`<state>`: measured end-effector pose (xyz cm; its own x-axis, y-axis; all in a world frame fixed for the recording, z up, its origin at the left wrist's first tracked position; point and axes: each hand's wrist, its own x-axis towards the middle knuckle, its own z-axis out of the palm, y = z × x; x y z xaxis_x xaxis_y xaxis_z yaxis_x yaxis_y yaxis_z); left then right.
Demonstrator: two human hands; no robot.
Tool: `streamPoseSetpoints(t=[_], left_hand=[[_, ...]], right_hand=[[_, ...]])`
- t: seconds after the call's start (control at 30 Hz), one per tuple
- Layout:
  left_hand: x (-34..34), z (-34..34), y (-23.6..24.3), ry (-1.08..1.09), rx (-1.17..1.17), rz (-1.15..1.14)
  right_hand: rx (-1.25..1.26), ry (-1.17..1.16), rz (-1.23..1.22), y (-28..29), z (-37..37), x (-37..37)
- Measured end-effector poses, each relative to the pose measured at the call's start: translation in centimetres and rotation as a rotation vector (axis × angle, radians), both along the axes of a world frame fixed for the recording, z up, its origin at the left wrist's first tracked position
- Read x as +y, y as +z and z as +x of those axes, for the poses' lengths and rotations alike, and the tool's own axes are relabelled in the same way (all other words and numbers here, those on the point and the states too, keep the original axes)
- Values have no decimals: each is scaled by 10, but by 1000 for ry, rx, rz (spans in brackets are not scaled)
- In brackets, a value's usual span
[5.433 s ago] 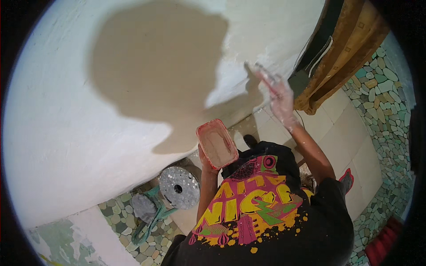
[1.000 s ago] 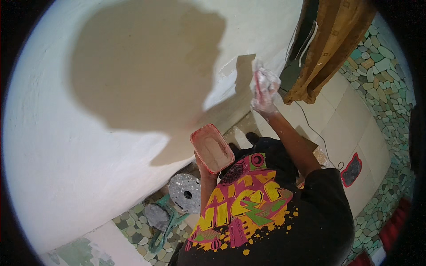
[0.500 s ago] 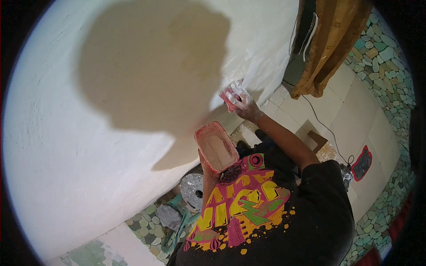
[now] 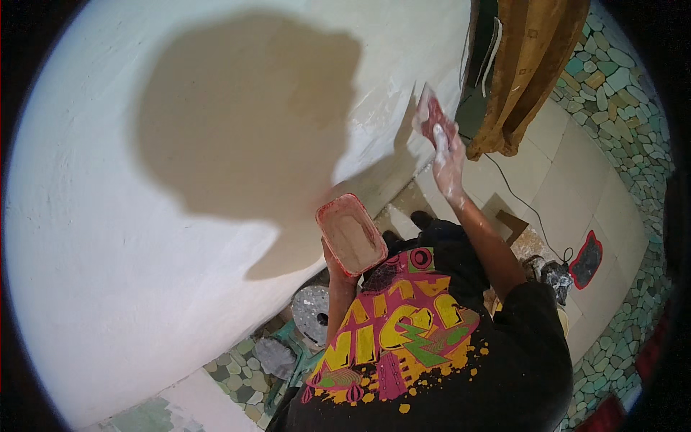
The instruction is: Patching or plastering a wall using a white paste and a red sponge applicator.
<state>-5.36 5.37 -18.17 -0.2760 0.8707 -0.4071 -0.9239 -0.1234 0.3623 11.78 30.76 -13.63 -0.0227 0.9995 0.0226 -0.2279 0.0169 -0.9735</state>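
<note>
My right hand (image 4: 448, 160), smeared with white, presses a red putty scraper (image 4: 435, 115) against the pale wall (image 4: 144, 237) near its right end. My left hand (image 4: 340, 268) holds up a red rectangular tray (image 4: 351, 234) with pale putty in it, close to my chest. My left hand's fingers are mostly hidden under the tray. A large shadow falls on the wall above the tray.
A brown curtain (image 4: 529, 65) hangs at the right of the wall, with a dark gap beside it. Below are a round lid or bucket (image 4: 312, 313), a green stool (image 4: 291, 360), a thin cable (image 4: 529, 209) on pale tiles and pebble flooring (image 4: 619, 93).
My right hand has swept along the wall, dipping low towards the tray half a second ago and now rising up to the right again. The tray stays near my chest.
</note>
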Motion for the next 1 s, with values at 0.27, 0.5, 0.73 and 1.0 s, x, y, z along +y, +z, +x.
streamPoseSetpoints(t=[0.27,0.5,0.73,1.0], left_hand=[[-29,-16,-5,46,-12,-47],[-42,-16,-6,123,11,-77],[-39,-15,-1,157,-24,-95],[-40,-24,4,163,-23,-52]], right_hand=[[186,146,-32,-1,-49,17],[173,118,-84,29,-84,-27],[13,291,120,45,-91,-53],[-38,-21,441,78,-76,-10]])
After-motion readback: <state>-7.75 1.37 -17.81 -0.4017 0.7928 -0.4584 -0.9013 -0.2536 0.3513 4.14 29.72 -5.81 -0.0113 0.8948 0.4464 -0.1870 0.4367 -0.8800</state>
